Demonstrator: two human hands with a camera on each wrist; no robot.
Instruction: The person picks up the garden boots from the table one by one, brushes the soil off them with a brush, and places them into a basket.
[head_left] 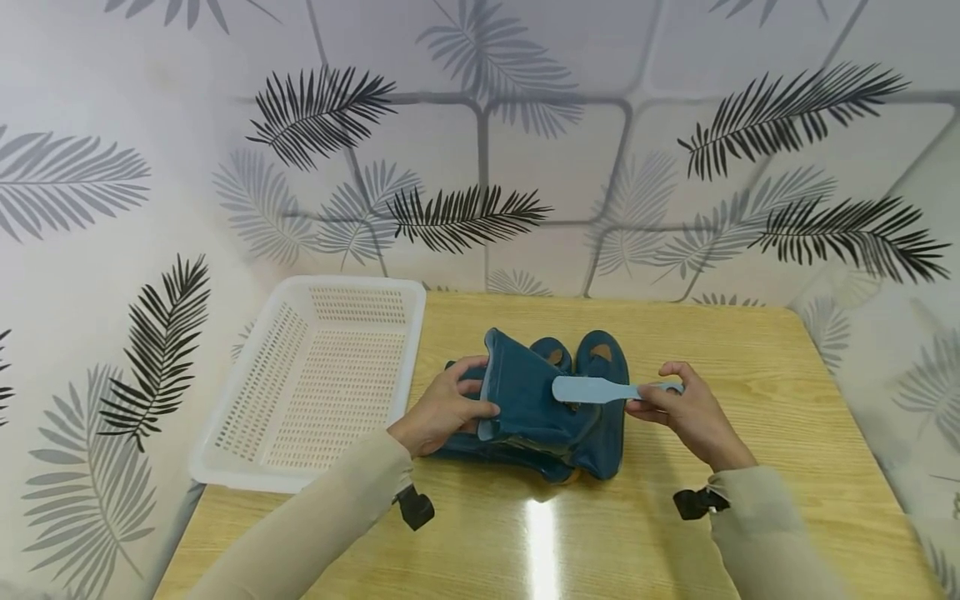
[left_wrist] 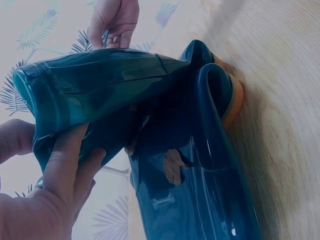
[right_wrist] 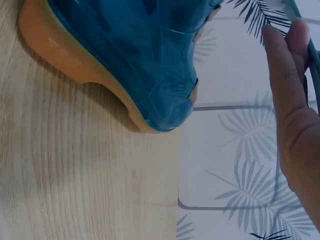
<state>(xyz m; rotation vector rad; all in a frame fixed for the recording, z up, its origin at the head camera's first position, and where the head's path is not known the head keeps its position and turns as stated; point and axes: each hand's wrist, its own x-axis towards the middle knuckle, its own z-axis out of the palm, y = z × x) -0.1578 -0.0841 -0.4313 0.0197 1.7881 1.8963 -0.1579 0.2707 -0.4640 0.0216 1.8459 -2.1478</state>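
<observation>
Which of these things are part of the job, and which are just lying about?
Part of the job:
- blue boots, one gripped by the left hand
- pale blue long-handled tool, in the right hand

Probably just there:
- white basket, in neither hand
- leaf-patterned backdrop

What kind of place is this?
Probably a room indoors, perhaps in a home, though I can't be sure: there's a wooden table, a leaf-patterned wall behind it, and a white basket beside the boots.

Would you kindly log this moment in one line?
left hand: grips teal rubber boot; right hand: holds light-blue tool; tool-boot contact: unclear
</observation>
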